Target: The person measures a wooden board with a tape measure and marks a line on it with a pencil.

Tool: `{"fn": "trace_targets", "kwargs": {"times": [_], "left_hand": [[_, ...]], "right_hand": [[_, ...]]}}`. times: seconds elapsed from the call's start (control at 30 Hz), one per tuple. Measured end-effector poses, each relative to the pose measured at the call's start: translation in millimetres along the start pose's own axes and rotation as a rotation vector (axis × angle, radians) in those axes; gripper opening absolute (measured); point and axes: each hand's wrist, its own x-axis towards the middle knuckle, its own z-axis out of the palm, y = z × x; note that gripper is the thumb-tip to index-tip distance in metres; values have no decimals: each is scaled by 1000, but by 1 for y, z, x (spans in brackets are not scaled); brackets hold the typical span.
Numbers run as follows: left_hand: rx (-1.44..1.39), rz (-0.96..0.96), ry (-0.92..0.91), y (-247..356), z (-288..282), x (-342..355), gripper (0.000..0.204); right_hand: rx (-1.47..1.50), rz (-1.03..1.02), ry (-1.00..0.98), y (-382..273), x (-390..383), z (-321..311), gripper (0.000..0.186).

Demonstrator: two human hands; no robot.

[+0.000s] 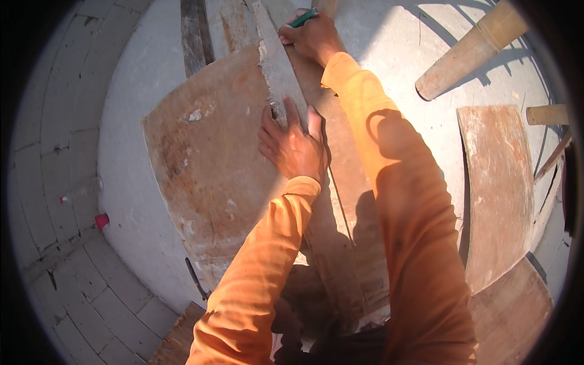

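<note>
On plywood sheet: wooden straightedge runs away lengthwise, left hand pinning.

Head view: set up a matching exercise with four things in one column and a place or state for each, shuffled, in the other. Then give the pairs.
Things:
1. green pencil
2. wooden strip
3. large board
4. red cap

Places or states:
A. lies on the concrete floor, far left
B. pinned under the left hand
C. gripped in the right hand
D. lies flat beneath the strip

Pairs: 1-C, 2-B, 3-D, 4-A
</note>
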Motion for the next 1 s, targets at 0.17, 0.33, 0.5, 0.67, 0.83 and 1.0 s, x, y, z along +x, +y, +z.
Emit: {"fn": "trace_targets", "kwargs": {"times": [0.17,0.33,0.5,0.67,0.83,1.0], "left_hand": [[-9,-9,49,-3,3,2,41],[-9,20,122,-3,9,1,36],[-27,29,119,-3,12,0,35],[-30,22,96,-6,8,2,36],[-48,46,101,-4,8,0,37],[-65,37,106,-8,8,0,38]], "right_hand": [[-27,58,-86,-33,-34,-22,34],[-243,-26,-90,-15,-55,-29,43],[-313,-22,-101,16,-90,-32,51],[-120,201,-179,-40,-139,-65,33],[-99,132,-151,-29,-174,-79,19],[58,70,-206,-26,-210,-91,19]]}}
